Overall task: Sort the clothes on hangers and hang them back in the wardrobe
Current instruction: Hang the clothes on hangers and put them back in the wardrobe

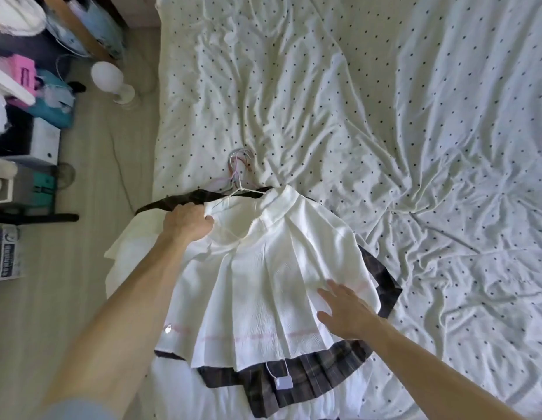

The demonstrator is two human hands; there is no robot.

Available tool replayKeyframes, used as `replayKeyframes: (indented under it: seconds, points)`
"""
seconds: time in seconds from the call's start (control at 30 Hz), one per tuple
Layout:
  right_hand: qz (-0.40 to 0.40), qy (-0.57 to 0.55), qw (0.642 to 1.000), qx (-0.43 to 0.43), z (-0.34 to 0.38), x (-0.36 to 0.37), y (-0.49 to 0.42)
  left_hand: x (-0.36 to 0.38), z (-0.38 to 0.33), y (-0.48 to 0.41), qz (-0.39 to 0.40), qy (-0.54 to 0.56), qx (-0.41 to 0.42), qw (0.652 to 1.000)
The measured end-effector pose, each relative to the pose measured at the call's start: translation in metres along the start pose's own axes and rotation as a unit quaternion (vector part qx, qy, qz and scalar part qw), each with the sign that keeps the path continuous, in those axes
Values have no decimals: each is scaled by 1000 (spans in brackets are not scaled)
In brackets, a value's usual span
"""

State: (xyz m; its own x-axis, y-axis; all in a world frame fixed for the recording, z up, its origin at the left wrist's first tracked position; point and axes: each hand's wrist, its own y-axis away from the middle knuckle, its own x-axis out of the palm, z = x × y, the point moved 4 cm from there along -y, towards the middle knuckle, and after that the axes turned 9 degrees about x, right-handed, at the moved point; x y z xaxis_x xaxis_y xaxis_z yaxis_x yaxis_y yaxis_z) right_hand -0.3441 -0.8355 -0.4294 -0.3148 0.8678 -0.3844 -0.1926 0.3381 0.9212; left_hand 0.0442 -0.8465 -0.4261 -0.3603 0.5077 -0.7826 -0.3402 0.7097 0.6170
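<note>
On the near left of the bed (385, 116), a white skirt (263, 283) lies over a dark plaid skirt (309, 377). Left hand (187, 224) grips its waistband, seemingly at a hanger (239, 189). Right hand (345, 307) rests flat, fingers straight, on the pleats.

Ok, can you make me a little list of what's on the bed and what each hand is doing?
bed: crumpled white sheet with dark dots
on top: white skirt, pleated, on a white wire hanger
underneath: dark plaid skirt, poking out at the bottom and right
hooks: several bunched together above the skirts
left hand: grips the white skirt's waistband
right hand: flat on the white skirt, fingers straight
tag: small, white, on a string over the plaid skirt
floor: round white lamp
</note>
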Motion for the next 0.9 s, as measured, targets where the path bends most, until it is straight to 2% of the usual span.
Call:
replayKeyframes:
  seconds: [0.1, 0.23, 0.33, 0.43, 0.53, 0.63, 0.73, 0.9]
  points:
    - [-9, -91, 996, -2, -3, -4, 30, -2, -10, 49, -23, 142, 9, 990]
    - [-43, -240, 970, -17, -3, -6, 85, 1, -53, 136, -71, 231, 39, 970]
    - [-78, -358, 929, -42, -7, -7, 133, 13, -103, 202, -92, 255, 73, 960]
    - [-130, -478, 865, -76, -20, -8, 180, 22, -164, 264, -115, 267, 130, 948]
    - [-192, -566, 797, -91, -52, -7, 215, 27, -238, 321, -115, 254, 213, 937]
    - [-274, -587, 756, -91, -110, -5, 247, 28, -305, 361, -125, 218, 262, 932]
    - [-307, -619, 718, -87, -183, 11, 286, 27, -373, 391, -137, 147, 347, 916]
    - [-402, -633, 659, -47, -320, 61, 363, 35, -517, 447, -30, 12, 505, 863]
